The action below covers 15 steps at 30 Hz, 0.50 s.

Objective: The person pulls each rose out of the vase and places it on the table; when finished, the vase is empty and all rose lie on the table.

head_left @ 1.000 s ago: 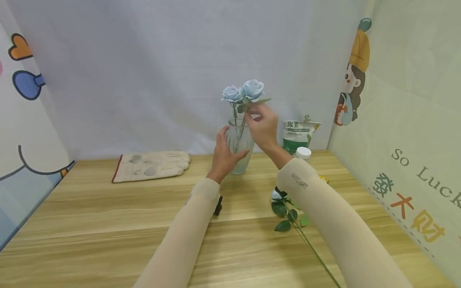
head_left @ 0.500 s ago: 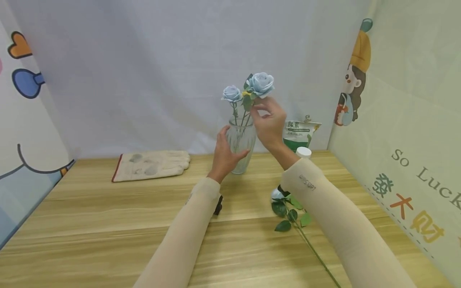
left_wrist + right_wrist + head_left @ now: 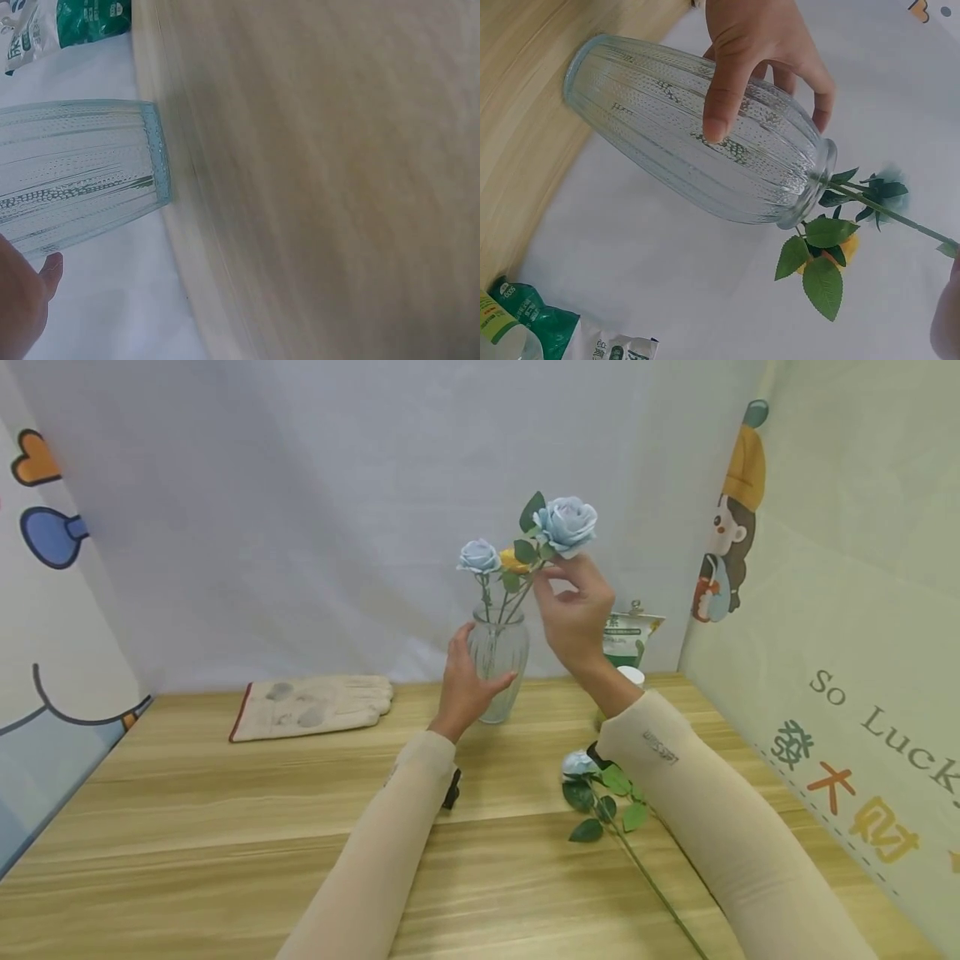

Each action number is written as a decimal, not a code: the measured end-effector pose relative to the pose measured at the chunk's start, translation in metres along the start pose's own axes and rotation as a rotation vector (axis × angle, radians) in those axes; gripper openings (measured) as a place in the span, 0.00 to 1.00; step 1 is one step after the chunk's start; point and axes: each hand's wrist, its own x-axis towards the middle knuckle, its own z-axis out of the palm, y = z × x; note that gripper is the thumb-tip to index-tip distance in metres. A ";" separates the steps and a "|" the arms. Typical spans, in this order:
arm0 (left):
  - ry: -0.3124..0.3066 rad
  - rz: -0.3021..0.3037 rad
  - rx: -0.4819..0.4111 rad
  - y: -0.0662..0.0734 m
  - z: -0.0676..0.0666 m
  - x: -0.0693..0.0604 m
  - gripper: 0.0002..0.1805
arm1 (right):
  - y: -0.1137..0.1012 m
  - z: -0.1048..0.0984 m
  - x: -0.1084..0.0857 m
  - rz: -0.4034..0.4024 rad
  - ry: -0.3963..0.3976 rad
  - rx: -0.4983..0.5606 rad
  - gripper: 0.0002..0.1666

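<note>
A ribbed clear glass vase point(image 3: 501, 652) stands upright near the table's back edge. My left hand point(image 3: 467, 685) grips its left side, fingers behind and thumb across the front; the right wrist view shows this hand point(image 3: 761, 60) around the glass point(image 3: 697, 135). Above and right of the rim, my right hand point(image 3: 577, 610) pinches the stem of a large blue rose point(image 3: 567, 525), whose lower stem goes into the vase. A smaller blue rose point(image 3: 480, 557) and a yellow flower point(image 3: 513, 560) also stand in it. The left wrist view shows the vase base point(image 3: 156, 154) on the table.
Another blue rose point(image 3: 579, 764) with a long stem lies on the table at the right. A white-and-green bag point(image 3: 626, 639) and a white-lidded bottle point(image 3: 632, 675) are behind my right forearm. Pale work gloves point(image 3: 315, 706) lie at the back left.
My right hand has moved up and to the right with the large blue rose, tilting it away from the smaller one. The yellow flower has come into view. My left hand has stayed on the vase.
</note>
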 end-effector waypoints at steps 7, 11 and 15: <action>-0.005 0.003 0.004 -0.002 0.000 0.000 0.56 | -0.009 -0.014 0.003 -0.087 0.031 0.058 0.06; -0.012 -0.006 -0.006 -0.003 -0.001 0.000 0.55 | -0.017 -0.023 0.006 -0.125 0.056 0.066 0.07; -0.022 -0.005 -0.012 -0.002 -0.001 0.000 0.55 | -0.024 -0.032 0.007 -0.144 0.098 0.080 0.09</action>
